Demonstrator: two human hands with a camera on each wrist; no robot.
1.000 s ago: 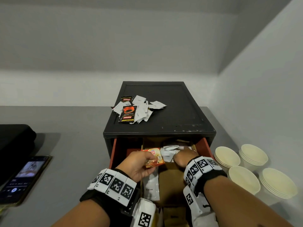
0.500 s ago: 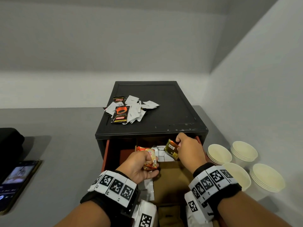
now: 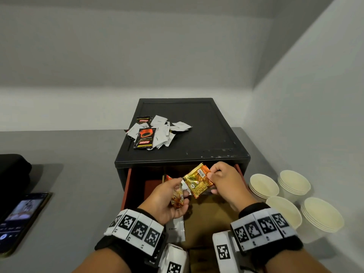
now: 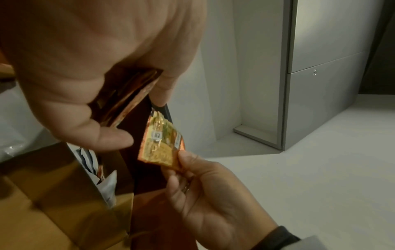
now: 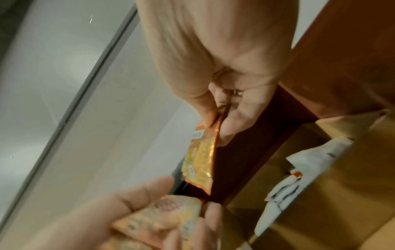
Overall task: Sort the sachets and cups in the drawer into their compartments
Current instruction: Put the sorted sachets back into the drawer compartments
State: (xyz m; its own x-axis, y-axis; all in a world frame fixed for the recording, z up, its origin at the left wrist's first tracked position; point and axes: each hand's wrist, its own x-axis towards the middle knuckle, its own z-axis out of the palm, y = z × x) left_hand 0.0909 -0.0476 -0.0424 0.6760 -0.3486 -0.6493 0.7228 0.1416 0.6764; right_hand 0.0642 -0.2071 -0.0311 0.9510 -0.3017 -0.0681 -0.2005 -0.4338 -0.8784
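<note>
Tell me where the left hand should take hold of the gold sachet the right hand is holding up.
Pinch the free lower-left corner of the gold sachet, coming from the left. The right hand pinches its right edge, so it hangs tilted over the open drawer. The left hand already holds creamer sachets, leaving only fingertips free.

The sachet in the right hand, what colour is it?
Shiny gold and orange sachet, pinched by the right hand; clearest in the head view.

1. Pale grey walls (image 3: 177, 46) meet in a corner at the upper right.
2. A lighter band (image 3: 59, 109) runs along the foot of the back wall.
3. A grey counter (image 3: 69, 174) spreads below it.
4. Soft, even light falls; shadows are faint.
5. The left wrist view shows grey cabinet panels (image 4: 320, 84).
</note>
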